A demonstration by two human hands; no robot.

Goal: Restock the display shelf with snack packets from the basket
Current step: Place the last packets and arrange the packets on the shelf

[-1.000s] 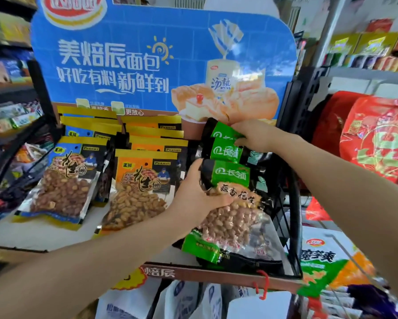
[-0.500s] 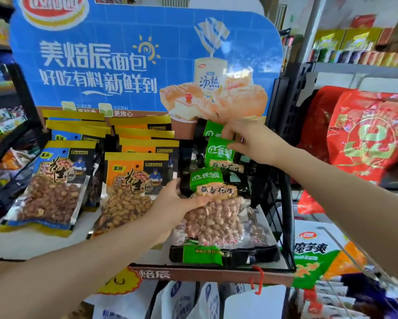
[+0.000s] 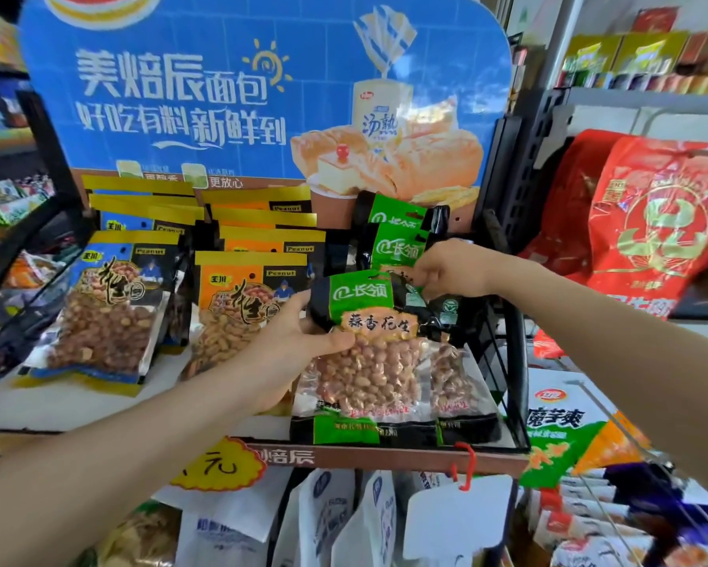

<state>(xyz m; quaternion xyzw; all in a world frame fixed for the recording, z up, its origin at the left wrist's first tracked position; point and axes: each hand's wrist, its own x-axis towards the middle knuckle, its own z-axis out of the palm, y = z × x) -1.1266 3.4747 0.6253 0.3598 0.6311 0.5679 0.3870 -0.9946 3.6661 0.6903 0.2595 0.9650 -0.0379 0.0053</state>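
Both hands pinch the front green peanut packet [image 3: 374,345] at centre frame: left hand [image 3: 299,337] grips its left edge, right hand [image 3: 446,272] its top corner. It stands on the display shelf [image 3: 385,458], beside orange packets [image 3: 237,308] at its left.

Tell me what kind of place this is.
Most likely a small grocery or convenience store: peanut packets stand in rows on a display shelf under a blue bread advertising board, a yellow price tag hangs below, and red snack bags fill neighbouring racks.
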